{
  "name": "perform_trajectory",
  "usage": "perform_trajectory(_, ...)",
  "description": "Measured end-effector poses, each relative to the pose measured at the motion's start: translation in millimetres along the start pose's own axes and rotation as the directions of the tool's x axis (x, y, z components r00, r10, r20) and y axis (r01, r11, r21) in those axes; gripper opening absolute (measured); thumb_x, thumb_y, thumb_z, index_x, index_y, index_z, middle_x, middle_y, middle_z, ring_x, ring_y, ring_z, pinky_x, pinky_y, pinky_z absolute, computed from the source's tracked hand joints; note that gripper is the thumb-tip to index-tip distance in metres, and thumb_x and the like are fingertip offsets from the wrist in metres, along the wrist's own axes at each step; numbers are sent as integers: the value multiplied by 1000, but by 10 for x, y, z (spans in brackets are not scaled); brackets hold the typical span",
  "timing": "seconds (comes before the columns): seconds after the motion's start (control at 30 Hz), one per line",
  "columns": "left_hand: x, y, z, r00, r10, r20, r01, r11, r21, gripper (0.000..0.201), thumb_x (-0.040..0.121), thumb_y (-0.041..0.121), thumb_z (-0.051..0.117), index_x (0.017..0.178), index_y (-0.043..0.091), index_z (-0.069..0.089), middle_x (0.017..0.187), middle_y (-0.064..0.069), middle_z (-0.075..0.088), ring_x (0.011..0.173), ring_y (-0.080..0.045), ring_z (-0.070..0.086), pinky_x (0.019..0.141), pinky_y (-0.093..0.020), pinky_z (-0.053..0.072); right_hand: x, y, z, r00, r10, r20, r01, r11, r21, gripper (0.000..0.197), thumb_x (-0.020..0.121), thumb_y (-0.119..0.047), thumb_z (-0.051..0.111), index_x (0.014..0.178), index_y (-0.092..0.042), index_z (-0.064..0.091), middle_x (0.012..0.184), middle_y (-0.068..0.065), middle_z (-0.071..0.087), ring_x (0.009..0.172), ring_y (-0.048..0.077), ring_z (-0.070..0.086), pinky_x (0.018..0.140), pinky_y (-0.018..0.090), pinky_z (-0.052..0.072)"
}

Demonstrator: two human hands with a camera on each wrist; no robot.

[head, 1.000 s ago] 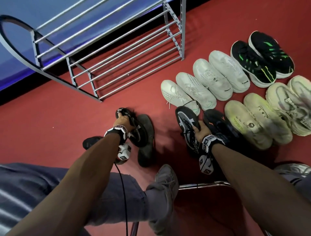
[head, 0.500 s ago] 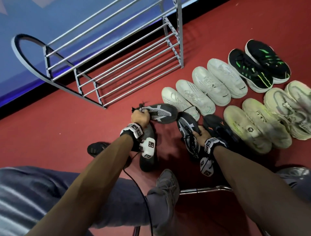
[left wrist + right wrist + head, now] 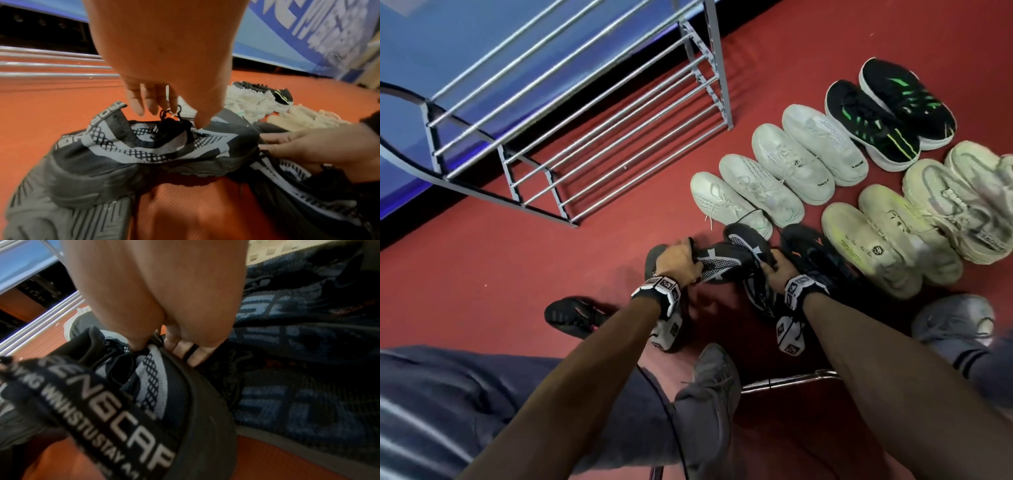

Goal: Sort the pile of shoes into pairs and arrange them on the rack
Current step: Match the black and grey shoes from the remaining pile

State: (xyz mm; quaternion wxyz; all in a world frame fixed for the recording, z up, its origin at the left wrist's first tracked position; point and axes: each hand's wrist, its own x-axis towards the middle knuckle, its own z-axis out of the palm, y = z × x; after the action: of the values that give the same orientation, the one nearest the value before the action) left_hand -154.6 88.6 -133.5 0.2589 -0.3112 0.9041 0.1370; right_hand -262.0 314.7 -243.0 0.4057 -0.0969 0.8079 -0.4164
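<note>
Red flooring (image 3: 482, 274) is seen beneath an unloaded metal rack (image 3: 585, 113), with pale pairs (image 3: 791, 171) lined up beside it. Laces are shown pinched by the left hand (image 3: 678, 262) only in the left wrist view. One black-and-grey shoe (image 3: 717, 263), previously apart, is now held against its mate (image 3: 753, 263), which is gripped by the right hand (image 3: 779, 270).

The rack (image 3: 592, 137) stands left of 2 rows of shoes (image 3: 808, 161) on the floor (image 3: 482, 274).
</note>
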Motion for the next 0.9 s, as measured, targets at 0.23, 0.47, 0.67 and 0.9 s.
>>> perform_trajectory(0.23,88,167,234,962,214,169,-252,935,248,127,54,68,84,150,8,25,142,-11,42,128,-34,50,105,-49,41,-17,-9,-39,1000,0,4,1,1000,-31,26,95,-29,61,117,-16,57,98,5,67,97,26,64,87,34,48)
perform_trajectory(0.47,127,225,188,985,132,112,-160,942,295,100,57,52,88,132,11,36,123,-11,51,110,-33,60,88,-47,51,-29,-40,-43,1000,15,8,-15,1000,-20,33,96,-23,61,125,-9,55,106,13,68,100,29,64,89,35,50)
perform_trajectory(0.67,31,119,106,976,-192,104,207,965,-160,111,62,69,79,140,6,31,124,-10,55,110,-31,61,87,-37,53,-36,-127,-100,997,69,43,-67,997,-37,31,96,-25,62,122,-9,58,110,11,68,107,28,63,90,33,47)
perform_trajectory(0.9,267,-97,979,863,-329,384,500,671,-548,123,17,94,74,119,27,71,112,7,76,93,-13,74,90,-31,59,-178,-289,-71,1000,18,-20,-21,989,-145,27,97,-30,57,118,-14,58,112,12,68,107,31,63,82,28,43)
